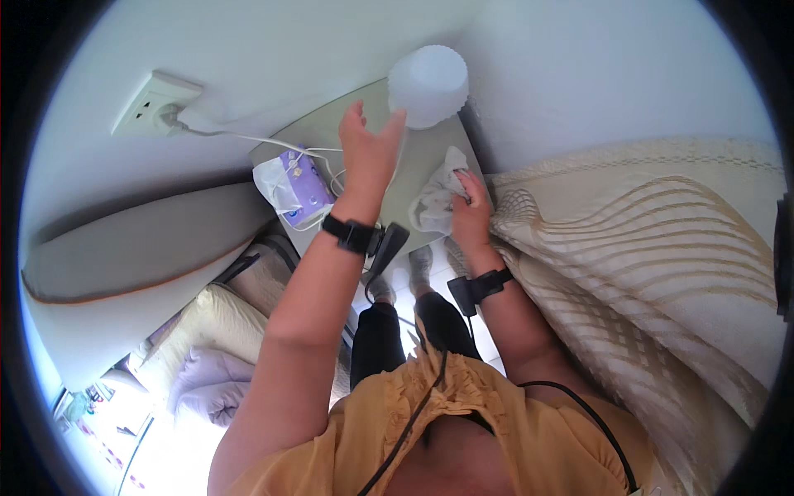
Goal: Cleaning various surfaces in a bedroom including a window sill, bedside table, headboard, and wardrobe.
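My left hand reaches over the small bedside table, its thumb and fingers apart and nothing seen between them. Just beyond it, to the right, a white lamp with a scalloped shade stands at the table's back corner. A white power cord runs behind this hand toward the lamp side. At the table's right edge, my right hand grips a crumpled pale grey cloth, which lies on the tabletop. A purple pack of tissues, with one white tissue sticking out, lies left of my left wrist.
A plug sits in a white wall socket at the upper left. The grey padded headboard and bed with pillows flank the table's left side. A patterned beige curtain hangs close by my right forearm. Black straps and cables are on both my wrists.
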Demonstrator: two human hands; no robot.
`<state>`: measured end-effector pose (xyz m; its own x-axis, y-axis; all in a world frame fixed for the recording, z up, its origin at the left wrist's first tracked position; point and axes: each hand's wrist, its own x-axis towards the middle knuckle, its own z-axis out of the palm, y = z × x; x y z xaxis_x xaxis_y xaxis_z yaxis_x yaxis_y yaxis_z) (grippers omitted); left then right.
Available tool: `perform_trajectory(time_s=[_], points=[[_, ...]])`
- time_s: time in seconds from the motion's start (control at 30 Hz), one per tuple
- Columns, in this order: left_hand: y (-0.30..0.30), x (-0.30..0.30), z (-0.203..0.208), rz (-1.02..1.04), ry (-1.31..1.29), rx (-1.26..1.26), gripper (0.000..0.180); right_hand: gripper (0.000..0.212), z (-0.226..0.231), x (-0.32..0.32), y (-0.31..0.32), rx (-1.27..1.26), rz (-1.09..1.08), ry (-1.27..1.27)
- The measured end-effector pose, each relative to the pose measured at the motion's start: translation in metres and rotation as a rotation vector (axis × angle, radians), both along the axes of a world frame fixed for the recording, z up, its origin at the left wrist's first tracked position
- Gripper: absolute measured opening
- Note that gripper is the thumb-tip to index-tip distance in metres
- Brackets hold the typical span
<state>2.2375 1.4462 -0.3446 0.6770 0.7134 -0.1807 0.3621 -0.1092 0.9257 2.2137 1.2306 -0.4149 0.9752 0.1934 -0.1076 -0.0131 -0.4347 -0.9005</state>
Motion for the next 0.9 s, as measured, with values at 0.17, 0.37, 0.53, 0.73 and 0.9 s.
perform_trajectory(time_s=[0.17,0.37,0.53,0.73,0.9], points=[[0.008,0.048,-0.018,0.192,0.026,-0.786,0.060,0.043,0.001,0.009,-0.009,-0.061,-0.004,-0.007],[0.019,0.048,-0.053,0.085,-0.271,-1.307,0.030,0.042,-0.010,0.022,-0.001,0.010,-0.023,-0.020],[0.018,0.022,-0.044,0.110,-0.314,-1.314,0.025,0.043,-0.017,0.037,0.000,0.026,-0.058,-0.020],[0.056,-0.034,-0.030,0.324,-0.390,-1.228,0.025,0.045,-0.013,0.046,0.022,-0.085,-0.001,-0.099],[0.053,-0.041,-0.007,0.320,-0.514,-1.251,0.026,0.044,-0.038,0.064,0.051,-0.279,0.292,-0.329]])
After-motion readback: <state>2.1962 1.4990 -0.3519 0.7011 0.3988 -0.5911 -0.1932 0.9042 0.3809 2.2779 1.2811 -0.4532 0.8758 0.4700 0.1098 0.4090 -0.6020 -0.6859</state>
